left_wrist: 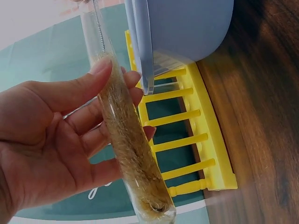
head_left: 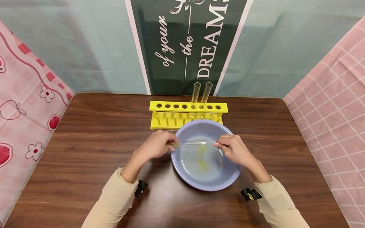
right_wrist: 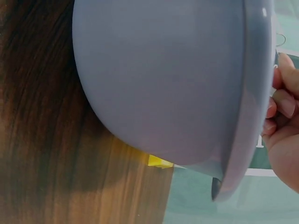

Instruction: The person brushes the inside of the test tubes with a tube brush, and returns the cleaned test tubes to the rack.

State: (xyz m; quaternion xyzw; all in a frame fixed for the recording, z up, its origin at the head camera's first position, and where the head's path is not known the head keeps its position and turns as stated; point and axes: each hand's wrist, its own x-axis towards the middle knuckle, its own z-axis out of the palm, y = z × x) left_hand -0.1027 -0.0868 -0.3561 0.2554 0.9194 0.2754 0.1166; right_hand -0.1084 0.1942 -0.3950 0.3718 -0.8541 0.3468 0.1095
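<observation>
My left hand (head_left: 157, 145) grips a clear glass test tube (head_left: 195, 142) by its closed end, over the left rim of a lavender basin (head_left: 205, 188). Inside the tube sits the tan bristle head of a test tube brush (left_wrist: 133, 140), its twisted wire running out through the mouth. My right hand (head_left: 234, 149) pinches the brush's thin wire handle above the basin's right side. In the right wrist view, the basin's wall hides part of that hand, and a small wire loop (right_wrist: 281, 40) shows beyond the fingertips. Water with a yellowish patch (head_left: 202, 161) lies in the basin.
Behind the basin stands a yellow test tube rack (head_left: 158, 108) with two upright glass tubes (head_left: 205, 94) in its holes. All of it rests on a dark wooden table (head_left: 93, 151). Patterned cloths hang on the left and right, with a green banner (head_left: 184, 60) at the back.
</observation>
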